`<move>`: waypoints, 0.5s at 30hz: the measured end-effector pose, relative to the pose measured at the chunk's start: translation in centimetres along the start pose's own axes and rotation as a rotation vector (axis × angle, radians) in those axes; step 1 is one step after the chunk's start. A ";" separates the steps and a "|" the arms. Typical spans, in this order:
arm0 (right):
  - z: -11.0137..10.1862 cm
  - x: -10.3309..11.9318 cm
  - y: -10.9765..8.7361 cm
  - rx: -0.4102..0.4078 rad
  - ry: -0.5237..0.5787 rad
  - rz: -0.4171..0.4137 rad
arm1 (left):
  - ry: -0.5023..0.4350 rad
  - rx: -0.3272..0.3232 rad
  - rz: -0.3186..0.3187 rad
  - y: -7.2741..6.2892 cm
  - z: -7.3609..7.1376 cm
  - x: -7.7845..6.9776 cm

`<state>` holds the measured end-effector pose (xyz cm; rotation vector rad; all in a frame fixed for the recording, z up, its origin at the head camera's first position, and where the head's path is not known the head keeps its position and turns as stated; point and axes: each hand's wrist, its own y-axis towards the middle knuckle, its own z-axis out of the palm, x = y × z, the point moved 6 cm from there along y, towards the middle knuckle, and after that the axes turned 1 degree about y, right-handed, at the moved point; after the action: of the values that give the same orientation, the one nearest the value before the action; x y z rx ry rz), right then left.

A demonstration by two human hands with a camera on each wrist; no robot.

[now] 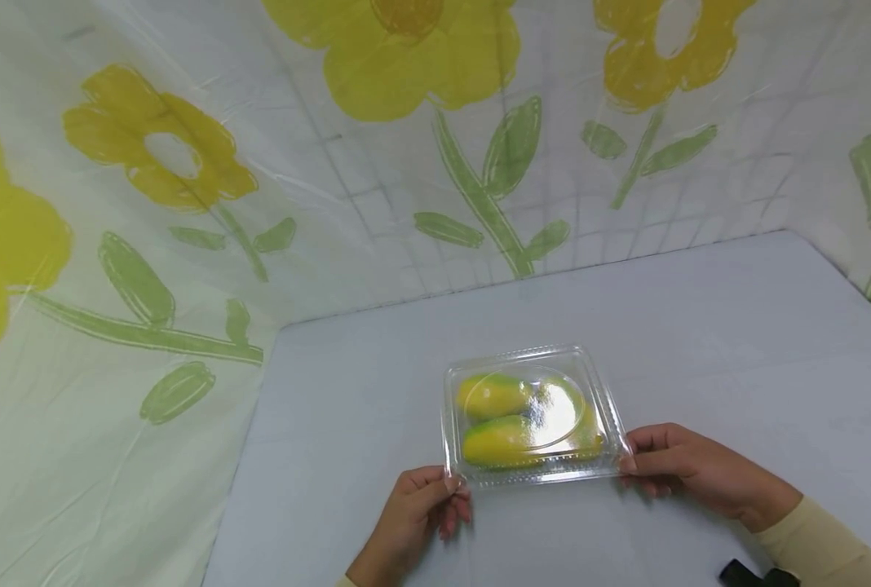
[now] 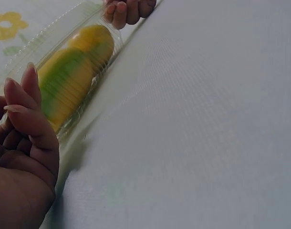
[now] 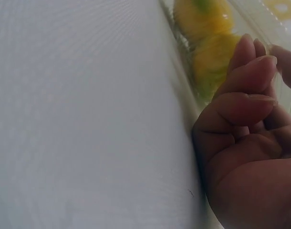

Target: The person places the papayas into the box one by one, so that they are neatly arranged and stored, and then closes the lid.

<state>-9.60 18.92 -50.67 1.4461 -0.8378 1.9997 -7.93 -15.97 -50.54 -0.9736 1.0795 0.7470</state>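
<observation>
A clear plastic clamshell box lies over the pale table, its lid down. Yellow-green mangoes show through the plastic: one at the back left, one along the front and one on the right, partly hidden by glare. My left hand pinches the box's near left corner between thumb and fingers. At the near right corner, my right hand pinches the rim the same way. Both wrist views show the other fingers curled beneath the edge. Whether the box touches the table, I cannot tell.
A pale cloth covers the table. Behind and to the left hangs a white curtain printed with yellow flowers. At the bottom right, by the right sleeve, a black object is partly in view.
</observation>
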 end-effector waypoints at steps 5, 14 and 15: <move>0.0 0.0 0.0 0.007 -0.007 0.006 | -0.034 -0.028 -0.030 0.2 -0.1 0.1; -0.5 0.4 -0.2 0.018 -0.080 0.021 | 0.019 -0.048 0.001 -0.1 -1.0 -0.8; -0.8 0.6 -0.4 0.003 -0.105 0.022 | 0.036 -0.058 0.008 -0.1 -1.2 -0.9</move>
<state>-9.98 19.77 -50.24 1.5616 -0.8990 1.9552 -8.62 -17.12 -49.83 -1.0363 1.0988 0.7734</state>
